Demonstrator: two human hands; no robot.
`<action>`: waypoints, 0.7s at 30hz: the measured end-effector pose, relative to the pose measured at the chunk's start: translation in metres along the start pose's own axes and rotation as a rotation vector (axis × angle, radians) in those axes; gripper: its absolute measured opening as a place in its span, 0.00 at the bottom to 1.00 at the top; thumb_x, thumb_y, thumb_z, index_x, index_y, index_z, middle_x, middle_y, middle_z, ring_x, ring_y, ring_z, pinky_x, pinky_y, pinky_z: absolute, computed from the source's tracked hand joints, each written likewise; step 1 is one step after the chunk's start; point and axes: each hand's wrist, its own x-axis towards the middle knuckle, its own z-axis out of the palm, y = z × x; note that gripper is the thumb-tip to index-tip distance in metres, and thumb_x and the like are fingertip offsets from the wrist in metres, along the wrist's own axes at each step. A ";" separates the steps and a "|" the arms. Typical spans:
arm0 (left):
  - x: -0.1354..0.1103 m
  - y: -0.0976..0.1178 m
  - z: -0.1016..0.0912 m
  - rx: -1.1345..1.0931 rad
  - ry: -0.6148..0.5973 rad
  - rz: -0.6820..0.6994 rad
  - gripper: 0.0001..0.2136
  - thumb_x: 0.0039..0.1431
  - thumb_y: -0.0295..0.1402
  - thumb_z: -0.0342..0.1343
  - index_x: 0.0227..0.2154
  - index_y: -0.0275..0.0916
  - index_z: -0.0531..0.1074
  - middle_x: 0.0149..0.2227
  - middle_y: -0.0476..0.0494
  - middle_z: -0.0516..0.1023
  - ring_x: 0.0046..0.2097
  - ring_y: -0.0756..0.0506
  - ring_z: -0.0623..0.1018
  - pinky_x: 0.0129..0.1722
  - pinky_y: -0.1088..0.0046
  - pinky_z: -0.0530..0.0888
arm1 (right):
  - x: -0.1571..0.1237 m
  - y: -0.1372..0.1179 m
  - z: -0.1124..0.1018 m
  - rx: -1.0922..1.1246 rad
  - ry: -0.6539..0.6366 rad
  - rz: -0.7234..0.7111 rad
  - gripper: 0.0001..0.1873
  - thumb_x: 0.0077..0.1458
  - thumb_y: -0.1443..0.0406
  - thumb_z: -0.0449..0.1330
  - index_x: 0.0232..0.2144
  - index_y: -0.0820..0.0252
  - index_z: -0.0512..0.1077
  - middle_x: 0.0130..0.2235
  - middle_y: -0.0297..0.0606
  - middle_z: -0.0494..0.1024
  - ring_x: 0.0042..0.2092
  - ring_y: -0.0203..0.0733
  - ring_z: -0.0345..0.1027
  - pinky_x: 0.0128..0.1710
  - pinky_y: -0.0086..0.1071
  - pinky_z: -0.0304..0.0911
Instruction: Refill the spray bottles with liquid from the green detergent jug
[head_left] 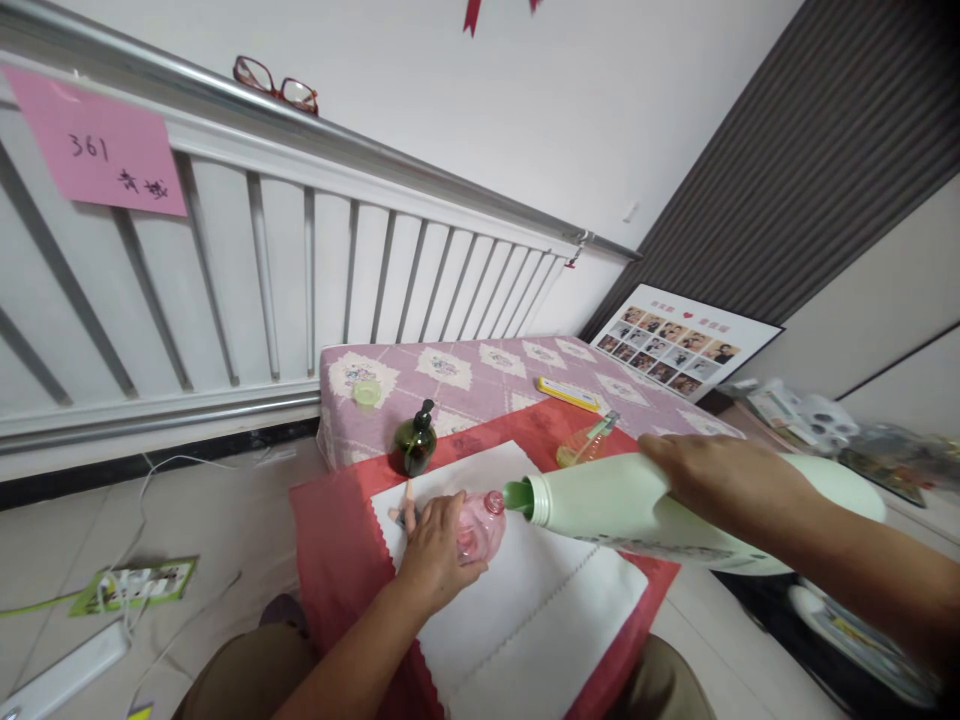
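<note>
My left hand [433, 548] is wrapped around a small clear pink bottle [482, 524] that stands on a white cloth [540, 620]. My right hand [720, 478] grips a large pale green bottle [622, 500] from above and holds it tipped on its side. Its green spout [517, 496] sits right beside the open mouth of the pink bottle. I cannot tell whether any liquid is flowing.
A dark green pump bottle [416, 440] stands behind the cloth on a red mat [337, 520]. A yellow spray bottle [586, 442], a yellow flat item [568, 393] and a green cap [367, 393] lie on the pink tablecloth [480, 370]. A photo board [679, 350] leans at the right.
</note>
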 end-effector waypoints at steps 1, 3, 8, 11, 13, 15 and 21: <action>0.000 0.000 0.000 -0.006 0.000 0.000 0.40 0.45 0.42 0.64 0.61 0.43 0.54 0.58 0.37 0.69 0.61 0.35 0.64 0.64 0.43 0.37 | 0.000 0.000 0.000 -0.004 -0.003 0.000 0.06 0.51 0.69 0.55 0.33 0.55 0.66 0.30 0.40 0.79 0.33 0.52 0.75 0.26 0.34 0.53; 0.000 0.000 -0.001 -0.013 0.000 0.002 0.40 0.45 0.42 0.63 0.61 0.43 0.54 0.58 0.37 0.69 0.61 0.35 0.64 0.64 0.43 0.37 | 0.000 0.000 0.001 -0.008 -0.001 -0.010 0.07 0.51 0.70 0.54 0.34 0.55 0.66 0.31 0.40 0.79 0.33 0.52 0.76 0.27 0.34 0.54; -0.001 -0.001 0.001 -0.008 0.016 0.016 0.40 0.45 0.41 0.64 0.60 0.43 0.54 0.58 0.38 0.69 0.61 0.36 0.65 0.64 0.44 0.38 | -0.001 0.000 0.001 -0.004 -0.005 -0.003 0.05 0.53 0.69 0.53 0.34 0.55 0.67 0.32 0.40 0.79 0.34 0.52 0.76 0.27 0.35 0.56; -0.001 -0.001 0.001 -0.004 0.010 0.017 0.40 0.45 0.41 0.64 0.61 0.43 0.53 0.58 0.37 0.68 0.61 0.35 0.65 0.64 0.44 0.37 | 0.000 0.000 0.001 -0.010 0.010 -0.007 0.05 0.53 0.69 0.54 0.34 0.55 0.67 0.32 0.40 0.79 0.34 0.52 0.76 0.27 0.35 0.56; -0.001 -0.001 0.001 -0.004 0.003 0.014 0.40 0.45 0.42 0.64 0.61 0.43 0.53 0.58 0.37 0.68 0.61 0.35 0.64 0.64 0.43 0.37 | 0.000 0.000 0.001 -0.015 0.013 -0.012 0.06 0.53 0.68 0.55 0.35 0.55 0.67 0.32 0.39 0.79 0.34 0.53 0.76 0.28 0.36 0.57; -0.001 -0.001 0.000 -0.008 0.002 0.014 0.40 0.45 0.42 0.64 0.61 0.43 0.53 0.58 0.38 0.69 0.61 0.36 0.65 0.64 0.43 0.37 | 0.001 0.001 0.002 -0.018 0.012 -0.018 0.06 0.53 0.68 0.55 0.35 0.55 0.67 0.33 0.40 0.79 0.35 0.53 0.76 0.28 0.36 0.58; -0.001 -0.001 0.000 -0.018 0.008 0.018 0.40 0.45 0.41 0.64 0.61 0.43 0.54 0.58 0.37 0.69 0.61 0.36 0.65 0.64 0.43 0.38 | 0.000 0.002 0.005 -0.008 0.019 -0.011 0.06 0.54 0.68 0.56 0.36 0.56 0.68 0.32 0.41 0.79 0.34 0.52 0.75 0.28 0.36 0.56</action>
